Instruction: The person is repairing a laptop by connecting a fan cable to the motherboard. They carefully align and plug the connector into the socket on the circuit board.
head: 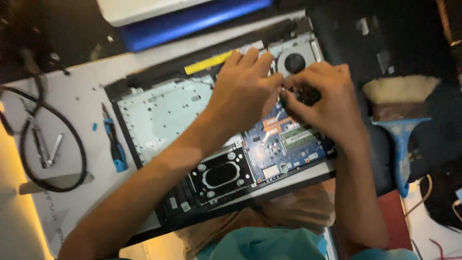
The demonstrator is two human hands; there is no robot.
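Observation:
An opened laptop (159,113) lies bottom-up on a white table, its blue circuit board (284,144) and round black fan (294,62) exposed. My left hand (243,89) rests fingers-down on the upper middle of the chassis, just left of the fan. My right hand (325,101) meets it from the right, fingers curled around a small dark part (305,96) below the fan. What that part is cannot be made out. A yellow strip (207,63) runs along the laptop's far edge.
A blue-handled screwdriver (114,144) lies left of the laptop. Further left are tweezers (48,149) inside a loop of black cable (77,144). A blue-handled brush (399,115) sits on the right on a dark mat. A blue-edged white case (192,19) stands behind.

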